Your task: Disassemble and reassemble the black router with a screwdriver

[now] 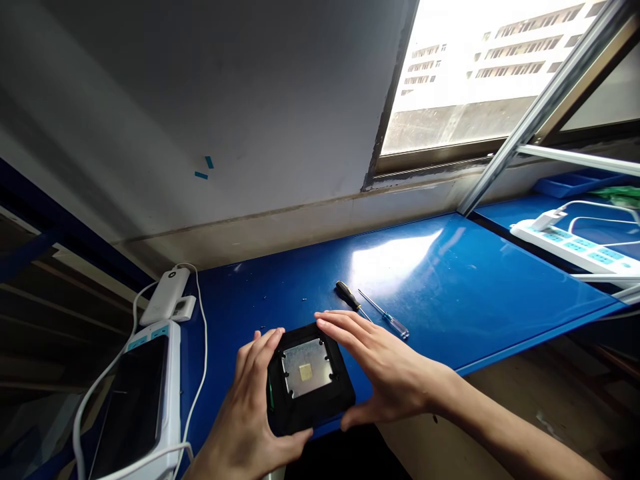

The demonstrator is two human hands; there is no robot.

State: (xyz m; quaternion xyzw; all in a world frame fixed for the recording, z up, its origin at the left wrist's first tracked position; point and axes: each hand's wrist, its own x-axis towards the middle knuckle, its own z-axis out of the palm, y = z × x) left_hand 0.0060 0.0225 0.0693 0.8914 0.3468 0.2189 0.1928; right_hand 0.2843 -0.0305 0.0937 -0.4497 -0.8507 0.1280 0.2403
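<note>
Gripping the black square case (327, 410) by its left side, the left hand (245, 403) has its fingertips at the far left corner and its thumb along the near edge. The right hand (387, 370) is spread around the other side, fingertips on the far right corner, thumb stretched beside the near right corner; whether that thumb touches, I cannot tell. The case is between both hands at the near edge of the blue table (440, 313), its silvery plate (320, 357) facing up with a pale yellow square (305, 372) on it. Just beyond the right hand lie a black-handled screwdriver (347, 295) and a clear-handled screwdriver (397, 325), side by side. A small screw (304, 299) lies beyond the case. At the left, a dark-screened phone (133, 400) rests on a white power strip (173, 393), with a white charger (167, 295) at its far end and a white cable (204, 320) running alongside.
</note>
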